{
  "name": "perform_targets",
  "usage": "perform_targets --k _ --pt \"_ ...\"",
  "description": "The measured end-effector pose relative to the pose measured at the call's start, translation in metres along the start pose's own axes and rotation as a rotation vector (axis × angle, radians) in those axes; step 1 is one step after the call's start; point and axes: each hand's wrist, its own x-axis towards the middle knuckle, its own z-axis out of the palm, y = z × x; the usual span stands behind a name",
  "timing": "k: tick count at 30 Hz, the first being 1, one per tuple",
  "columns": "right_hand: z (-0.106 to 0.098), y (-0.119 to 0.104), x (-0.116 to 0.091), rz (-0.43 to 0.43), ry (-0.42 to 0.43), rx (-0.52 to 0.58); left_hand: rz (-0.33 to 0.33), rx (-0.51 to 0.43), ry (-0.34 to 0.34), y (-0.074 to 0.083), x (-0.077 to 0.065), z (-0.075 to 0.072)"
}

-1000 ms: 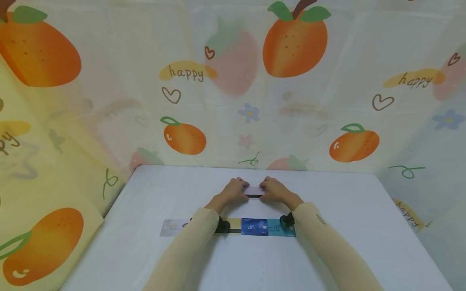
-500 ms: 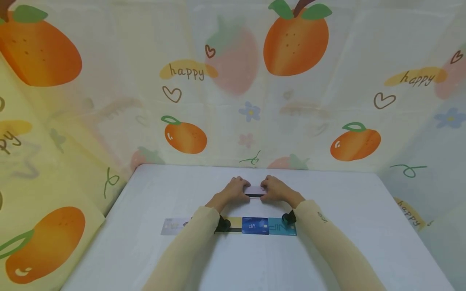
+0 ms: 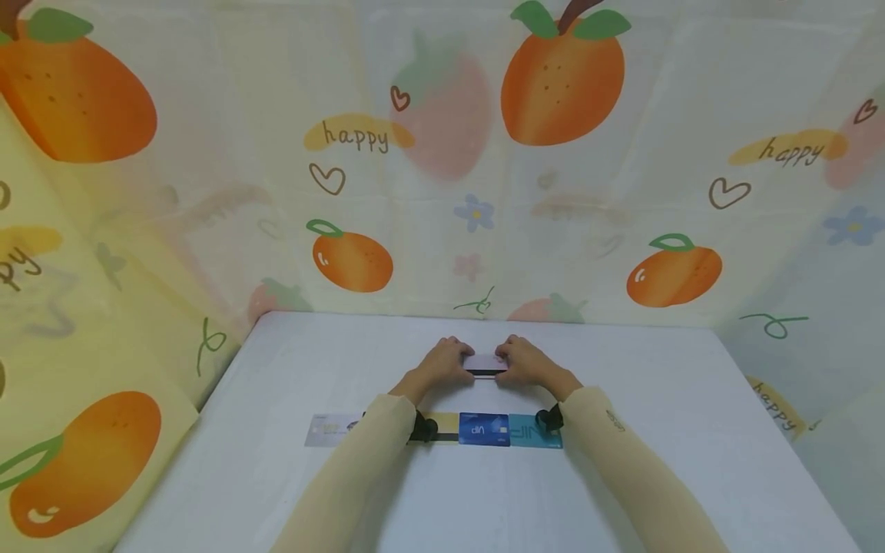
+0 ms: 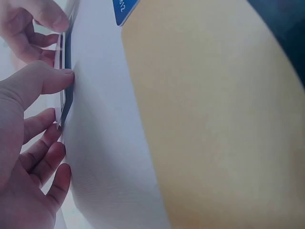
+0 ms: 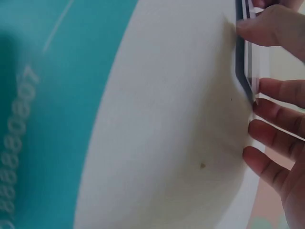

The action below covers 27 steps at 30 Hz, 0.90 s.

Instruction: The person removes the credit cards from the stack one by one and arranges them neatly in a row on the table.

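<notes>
Near the far side of the white table, both hands hold a small stack of plastic cards from opposite ends. The topmost card is pale pinkish with a black stripe, and a dark layer shows at the bottom in the left wrist view. My left hand pinches the left end, its thumb on the near edge and fingers on the far edge. My right hand grips the right end in the same way. The fingertips rest close to the tabletop. How many cards are in the stack cannot be told.
Nearer me runs a row of cards: a pale grey one, a yellow one with a black stripe, a blue one and a teal one. My left forearm hides part of it. A fruit-patterned curtain closes the back.
Both hands keep their hold on the card stack in nearly the same place. Only a slight shift of the head view shows; the row of cards lies as before.
</notes>
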Motion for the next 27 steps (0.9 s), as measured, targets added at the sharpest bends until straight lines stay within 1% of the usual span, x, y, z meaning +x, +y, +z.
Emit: perform_targets --k 5,11,18,24,27 --pt "0.0 -0.002 -0.002 0.019 -0.002 0.013 0.009 -0.001 -0.005 0.003 -0.002 -0.003" --pt "0.0 -0.001 -0.005 0.008 0.004 0.023 -0.009 -0.037 -0.022 0.003 -0.004 0.0" --pt "-0.001 0.002 -0.008 0.008 0.019 0.033 -0.006 -0.047 -0.011 0.004 -0.004 0.0" --pt "-0.005 0.002 -0.017 -0.008 0.037 0.054 -0.001 -0.056 -0.025 0.008 -0.009 -0.001" --pt "-0.008 0.001 -0.024 -0.02 0.063 0.076 0.001 -0.084 -0.023 0.011 -0.011 -0.003"
